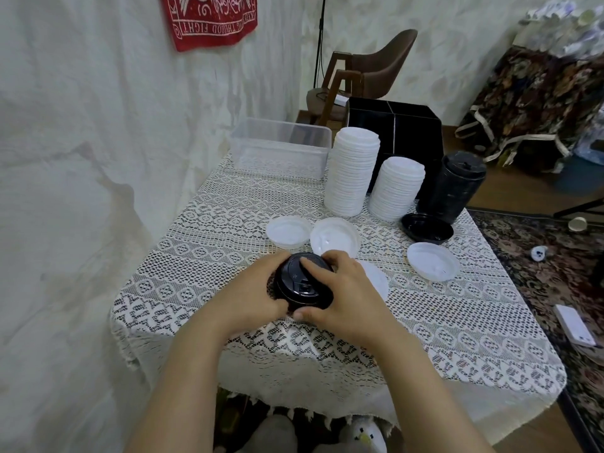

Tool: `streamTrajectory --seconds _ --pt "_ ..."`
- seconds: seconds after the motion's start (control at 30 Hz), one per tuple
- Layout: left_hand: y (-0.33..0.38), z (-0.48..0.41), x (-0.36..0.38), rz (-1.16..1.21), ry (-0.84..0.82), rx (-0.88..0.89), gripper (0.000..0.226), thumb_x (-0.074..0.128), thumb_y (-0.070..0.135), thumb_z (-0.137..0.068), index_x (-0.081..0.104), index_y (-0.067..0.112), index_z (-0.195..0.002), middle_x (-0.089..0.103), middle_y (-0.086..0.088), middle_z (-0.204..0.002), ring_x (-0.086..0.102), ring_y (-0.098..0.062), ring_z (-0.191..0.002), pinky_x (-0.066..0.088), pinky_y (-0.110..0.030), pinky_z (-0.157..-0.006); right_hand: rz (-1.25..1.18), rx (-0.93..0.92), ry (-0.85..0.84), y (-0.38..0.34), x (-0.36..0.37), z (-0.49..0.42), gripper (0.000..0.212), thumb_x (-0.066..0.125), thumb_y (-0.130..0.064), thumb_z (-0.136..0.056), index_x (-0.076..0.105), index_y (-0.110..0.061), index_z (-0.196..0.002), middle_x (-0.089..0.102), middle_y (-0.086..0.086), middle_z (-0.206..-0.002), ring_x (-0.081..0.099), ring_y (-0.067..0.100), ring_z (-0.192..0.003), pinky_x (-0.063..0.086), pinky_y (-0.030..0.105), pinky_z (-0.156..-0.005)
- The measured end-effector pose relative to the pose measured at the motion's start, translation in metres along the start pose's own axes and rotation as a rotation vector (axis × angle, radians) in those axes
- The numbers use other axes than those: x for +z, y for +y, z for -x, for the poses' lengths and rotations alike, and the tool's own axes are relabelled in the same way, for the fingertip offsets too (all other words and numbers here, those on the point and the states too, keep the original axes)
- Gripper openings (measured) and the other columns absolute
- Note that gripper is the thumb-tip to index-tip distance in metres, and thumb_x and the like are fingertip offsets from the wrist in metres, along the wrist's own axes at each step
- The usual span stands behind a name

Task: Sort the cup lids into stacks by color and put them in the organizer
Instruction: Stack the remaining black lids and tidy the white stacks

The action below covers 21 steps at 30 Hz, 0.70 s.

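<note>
Both hands hold a small stack of black lids (pixel 300 282) at the middle of the lace-covered table (pixel 425 328). My left hand (pixel 255 292) grips its left side; my right hand (pixel 340 289) grips its right side, a finger lying on top. Loose white lids lie behind it (pixel 288 231), (pixel 333 240) and to the right (pixel 433 261); another white lid (pixel 376 279) shows partly under my right hand. One black lid (pixel 427 227) lies upturned. Two tall white stacks (pixel 354 171), (pixel 395 189) and a black stack (pixel 452 186) stand before the black organizer (pixel 408 125).
A clear plastic bin (pixel 281 147) sits at the table's back left, against the white draped wall. A brown chair (pixel 369 73) stands behind the table. On the patterned rug at right lie a white phone-like object (pixel 573 325) and small items.
</note>
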<state>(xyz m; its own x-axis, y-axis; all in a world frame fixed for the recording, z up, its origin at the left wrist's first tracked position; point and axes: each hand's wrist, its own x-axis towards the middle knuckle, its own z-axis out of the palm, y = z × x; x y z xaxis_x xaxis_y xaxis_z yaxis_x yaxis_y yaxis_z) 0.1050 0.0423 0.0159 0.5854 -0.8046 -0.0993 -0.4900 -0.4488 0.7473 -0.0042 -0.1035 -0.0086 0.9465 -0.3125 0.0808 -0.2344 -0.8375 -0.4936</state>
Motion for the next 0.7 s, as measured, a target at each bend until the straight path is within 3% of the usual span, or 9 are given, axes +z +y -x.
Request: streamTrajectory --seconds 0.07,0.13,0.23,0.33,0.5,0.6,0.7 --pt "0.004 0.000 0.002 0.063 0.009 0.025 0.068 0.061 0.010 -0.089 0.032 0.032 -0.146 0.032 0.037 -0.128 0.033 0.023 -0.106 0.027 0.001 -0.088 -0.034 -0.006 -0.002 0.002 -0.002 0.000 0.076 0.057 -0.060 -0.082 0.035 -0.033 -0.149 0.031 -0.004 -0.145 0.027 0.021 -0.132 0.025 0.038 -0.115" --pt "0.008 -0.002 0.008 0.048 0.035 0.054 0.066 0.059 0.024 -0.093 0.026 0.031 -0.150 0.028 0.026 -0.145 0.027 0.012 -0.123 0.022 -0.013 -0.104 -0.060 -0.011 0.007 0.003 -0.003 -0.002 0.067 0.055 -0.052 -0.087 0.038 -0.029 -0.147 0.038 -0.005 -0.145 0.031 0.015 -0.131 0.022 0.041 -0.116" --pt "0.013 -0.009 0.019 -0.116 0.037 0.155 0.061 0.053 0.036 -0.096 0.026 0.026 -0.150 0.030 0.018 -0.148 0.026 0.004 -0.129 0.020 -0.018 -0.106 -0.110 -0.054 0.077 0.006 -0.005 -0.003 0.058 0.062 -0.044 -0.082 0.047 -0.029 -0.136 0.057 -0.015 -0.123 0.044 0.001 -0.110 0.030 0.042 -0.110" --pt "0.008 -0.016 0.029 -0.305 0.020 0.166 0.066 0.038 0.043 -0.101 0.008 0.021 -0.155 0.004 0.011 -0.161 -0.001 -0.003 -0.146 -0.001 -0.021 -0.115 -0.147 -0.034 0.089 0.010 -0.008 -0.002 0.054 0.070 -0.031 -0.079 0.050 -0.029 -0.129 0.056 -0.022 -0.110 0.035 -0.013 -0.092 0.030 0.033 -0.105" --pt "0.003 -0.020 0.035 -0.389 -0.025 0.116 0.065 0.027 0.042 -0.103 -0.006 0.019 -0.154 -0.015 0.009 -0.160 -0.017 -0.004 -0.145 -0.012 -0.021 -0.113 -0.050 -0.057 0.062 0.009 -0.008 -0.004 0.054 0.069 -0.036 -0.082 0.052 -0.034 -0.133 0.058 -0.020 -0.127 0.044 0.004 -0.125 0.006 0.025 -0.107" --pt "0.003 -0.021 0.036 -0.365 -0.030 0.099 0.064 0.028 0.041 -0.104 -0.006 0.019 -0.154 -0.015 0.009 -0.160 -0.018 -0.004 -0.145 -0.012 -0.022 -0.114 -0.033 -0.039 0.052 0.007 -0.009 -0.002 0.065 0.070 -0.036 -0.084 0.043 -0.034 -0.143 0.047 -0.022 -0.142 0.036 0.004 -0.134 0.001 0.030 -0.113" --pt "0.002 -0.021 0.037 -0.327 -0.037 0.087 0.064 0.029 0.040 -0.103 -0.005 0.020 -0.154 -0.015 0.011 -0.160 -0.018 -0.003 -0.144 -0.011 -0.021 -0.113 -0.030 -0.019 0.036 0.003 -0.012 -0.001 0.066 0.070 -0.034 -0.084 0.042 -0.033 -0.144 0.045 -0.021 -0.144 0.034 0.006 -0.136 0.001 0.036 -0.117"
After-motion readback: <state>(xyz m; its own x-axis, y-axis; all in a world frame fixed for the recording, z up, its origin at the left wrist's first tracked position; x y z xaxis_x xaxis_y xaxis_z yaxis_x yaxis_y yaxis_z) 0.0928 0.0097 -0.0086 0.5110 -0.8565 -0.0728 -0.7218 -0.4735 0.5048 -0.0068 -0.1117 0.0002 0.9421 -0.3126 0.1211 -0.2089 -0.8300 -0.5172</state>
